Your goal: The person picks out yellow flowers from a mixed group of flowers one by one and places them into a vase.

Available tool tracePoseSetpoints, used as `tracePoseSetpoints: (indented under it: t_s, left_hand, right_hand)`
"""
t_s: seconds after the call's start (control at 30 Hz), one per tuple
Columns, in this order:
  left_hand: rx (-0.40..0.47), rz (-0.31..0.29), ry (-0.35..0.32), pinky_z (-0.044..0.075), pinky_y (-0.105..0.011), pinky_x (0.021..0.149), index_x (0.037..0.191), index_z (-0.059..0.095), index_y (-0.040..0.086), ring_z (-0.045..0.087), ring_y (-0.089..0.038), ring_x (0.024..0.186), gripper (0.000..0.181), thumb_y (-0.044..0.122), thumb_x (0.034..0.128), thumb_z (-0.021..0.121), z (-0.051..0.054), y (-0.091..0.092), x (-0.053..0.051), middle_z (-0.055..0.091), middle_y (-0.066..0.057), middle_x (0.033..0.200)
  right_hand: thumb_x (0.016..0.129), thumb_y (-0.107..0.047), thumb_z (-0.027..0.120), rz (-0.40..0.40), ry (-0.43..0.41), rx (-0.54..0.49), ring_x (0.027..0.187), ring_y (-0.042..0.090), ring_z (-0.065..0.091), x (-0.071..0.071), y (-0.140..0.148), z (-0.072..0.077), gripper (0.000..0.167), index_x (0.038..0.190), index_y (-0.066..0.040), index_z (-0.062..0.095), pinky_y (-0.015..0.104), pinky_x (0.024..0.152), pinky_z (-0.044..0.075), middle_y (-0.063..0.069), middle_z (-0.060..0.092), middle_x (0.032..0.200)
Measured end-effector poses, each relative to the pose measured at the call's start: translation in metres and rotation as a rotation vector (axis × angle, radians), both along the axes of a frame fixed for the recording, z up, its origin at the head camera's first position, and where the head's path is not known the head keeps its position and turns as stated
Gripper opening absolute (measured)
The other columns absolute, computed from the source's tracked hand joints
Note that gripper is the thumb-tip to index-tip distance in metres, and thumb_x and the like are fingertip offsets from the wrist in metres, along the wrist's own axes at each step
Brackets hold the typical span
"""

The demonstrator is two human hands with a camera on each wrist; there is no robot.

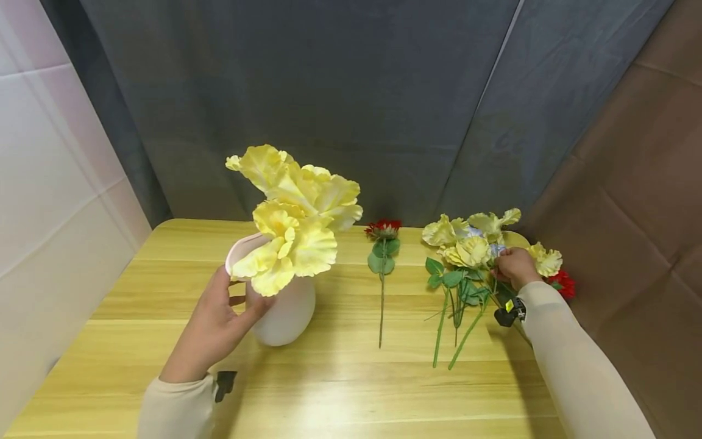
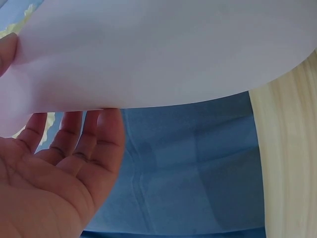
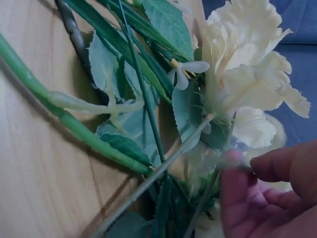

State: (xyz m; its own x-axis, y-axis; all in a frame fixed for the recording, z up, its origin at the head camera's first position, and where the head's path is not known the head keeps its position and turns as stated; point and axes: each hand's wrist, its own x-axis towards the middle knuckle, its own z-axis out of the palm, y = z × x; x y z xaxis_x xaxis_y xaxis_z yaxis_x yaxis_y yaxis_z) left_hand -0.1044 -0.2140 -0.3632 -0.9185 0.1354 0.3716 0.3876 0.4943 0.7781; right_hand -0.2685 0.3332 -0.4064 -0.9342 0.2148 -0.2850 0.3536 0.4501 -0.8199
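Note:
My left hand [image 1: 216,320] holds a pale white vase [image 1: 285,314] near its rim. In the left wrist view, the thumb and fingers [image 2: 110,134] touch opposite sides of the vase. Large yellow artificial flowers [image 1: 296,213] stand in the vase and lean over its mouth. On the right, my right hand [image 1: 515,266] reaches into a pile of artificial flowers [image 1: 471,251] with green stems and leaves. In the right wrist view its thumb and forefinger pinch a thin, blurred stem [image 3: 213,161] beside a pale yellow bloom [image 3: 247,79].
A single red flower [image 1: 382,286] lies on the wooden table [image 1: 351,378] between the vase and the pile. Another red bloom [image 1: 563,284] shows past the right wrist. Grey cloth [image 1: 329,91] hangs behind the table, brown cloth [image 1: 647,183] at the right.

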Motion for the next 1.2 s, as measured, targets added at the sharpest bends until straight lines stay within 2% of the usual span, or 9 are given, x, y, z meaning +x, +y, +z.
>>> tracePoseSetpoints:
  t_s: [0.13, 0.2, 0.37, 0.43, 0.57, 0.7, 0.87, 1.03, 1.2]
  left_hand:
    - [-0.011, 0.018, -0.011, 0.050, -0.056, 0.089, 0.151, 0.032, 0.020, 0.043, -0.027, 0.128, 0.074, 0.020, 0.0912, 0.075, 0.000, 0.000, 0.000, 0.042, -0.004, 0.144]
    - [-0.017, 0.025, -0.013, 0.051, -0.055, 0.088, 0.151, 0.031, 0.021, 0.043, -0.027, 0.127, 0.074, 0.021, 0.0913, 0.075, 0.001, 0.001, 0.000, 0.042, -0.004, 0.144]
    - [-0.017, 0.018, -0.002, 0.051, -0.056, 0.087, 0.152, 0.032, 0.019, 0.044, -0.030, 0.125, 0.074, 0.019, 0.0910, 0.075, 0.002, 0.000, -0.001, 0.042, -0.006, 0.144]
    - [-0.015, 0.013, -0.001, 0.051, -0.057, 0.087, 0.151, 0.032, 0.017, 0.044, -0.030, 0.125, 0.074, 0.018, 0.0912, 0.075, 0.001, 0.000, -0.002, 0.043, -0.007, 0.143]
    - [-0.024, 0.011, -0.002, 0.051, -0.060, 0.088, 0.151, 0.032, 0.013, 0.044, -0.032, 0.126, 0.073, 0.018, 0.0917, 0.074, 0.001, 0.000, -0.002, 0.043, -0.009, 0.143]
    - [-0.028, 0.011, -0.001, 0.050, -0.061, 0.088, 0.151, 0.031, 0.013, 0.043, -0.032, 0.128, 0.073, 0.018, 0.0920, 0.074, 0.001, -0.001, -0.002, 0.042, -0.009, 0.144]
    - [-0.026, 0.017, 0.000, 0.050, -0.058, 0.088, 0.151, 0.031, 0.014, 0.044, -0.031, 0.126, 0.074, 0.018, 0.0916, 0.074, 0.001, -0.001, -0.002, 0.043, -0.009, 0.144]
    - [-0.031, 0.021, 0.011, 0.051, -0.059, 0.087, 0.150, 0.032, 0.011, 0.045, -0.032, 0.125, 0.071, 0.019, 0.0923, 0.073, 0.001, -0.001, -0.002, 0.044, -0.010, 0.143]
    - [-0.025, 0.016, 0.014, 0.051, -0.060, 0.088, 0.150, 0.032, 0.012, 0.044, -0.030, 0.127, 0.071, 0.019, 0.0923, 0.073, 0.001, 0.000, -0.002, 0.044, -0.009, 0.143]
  right_hand:
    - [0.102, -0.004, 0.041, 0.073, 0.010, 0.063, 0.051, 0.010, 0.037, 0.000, 0.002, -0.001, 0.034, 0.131, 0.013, 0.043, 0.030, 0.055, 0.041, 0.009, 0.043, 0.083]
    - [0.102, -0.004, 0.041, 0.084, 0.031, 0.073, 0.054, 0.011, 0.035, 0.001, 0.002, 0.000, 0.044, 0.142, 0.013, 0.035, 0.030, 0.055, 0.041, 0.008, 0.045, 0.089]
    - [0.104, -0.006, 0.039, 0.092, 0.059, 0.044, 0.071, 0.016, 0.044, 0.005, 0.000, 0.002, 0.021, 0.119, 0.008, 0.042, 0.034, 0.069, 0.051, 0.012, 0.040, 0.099]
    - [0.104, -0.008, 0.037, 0.108, 0.067, 0.032, 0.072, 0.017, 0.044, 0.007, 0.000, 0.004, 0.012, 0.107, 0.002, 0.042, 0.036, 0.071, 0.052, 0.011, 0.039, 0.095]
    - [0.105, -0.014, 0.035, 0.155, 0.079, 0.015, 0.069, 0.018, 0.043, 0.012, 0.001, 0.008, 0.015, 0.092, -0.006, 0.035, 0.039, 0.073, 0.051, 0.009, 0.036, 0.085]
    - [0.103, -0.013, 0.037, 0.174, 0.100, 0.002, 0.072, 0.019, 0.046, 0.015, 0.001, 0.013, 0.012, 0.100, -0.001, 0.038, 0.041, 0.076, 0.053, 0.012, 0.039, 0.093]
    - [0.100, -0.012, 0.042, 0.165, 0.136, -0.002, 0.082, 0.023, 0.051, 0.020, -0.007, 0.020, 0.035, 0.129, 0.006, 0.036, 0.044, 0.081, 0.056, 0.016, 0.042, 0.108]
    - [0.104, -0.018, 0.041, 0.220, 0.188, 0.031, 0.083, 0.025, 0.050, 0.031, -0.018, 0.031, 0.028, 0.120, 0.005, 0.043, 0.040, 0.075, 0.055, 0.015, 0.046, 0.100]
    - [0.107, -0.030, 0.044, 0.266, 0.243, -0.014, 0.079, 0.025, 0.056, 0.043, -0.030, 0.044, 0.036, 0.112, 0.005, 0.047, 0.033, 0.069, 0.054, 0.017, 0.049, 0.099]
